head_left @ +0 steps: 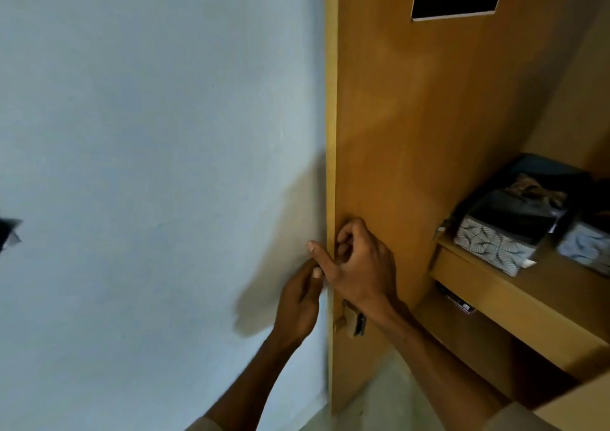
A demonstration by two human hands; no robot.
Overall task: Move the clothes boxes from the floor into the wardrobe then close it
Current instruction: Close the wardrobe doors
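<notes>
Both hands, left hand (298,302), right hand (358,259), apparently clasping wardrobe door (396,117) edge

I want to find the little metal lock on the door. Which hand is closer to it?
Right. The right hand grips the door edge just above the lock; the left hand is across the edge, on the wall side.

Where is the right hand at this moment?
In the head view, the right hand grips the free edge of the open wardrobe door, just above the left hand and the lock.
</notes>
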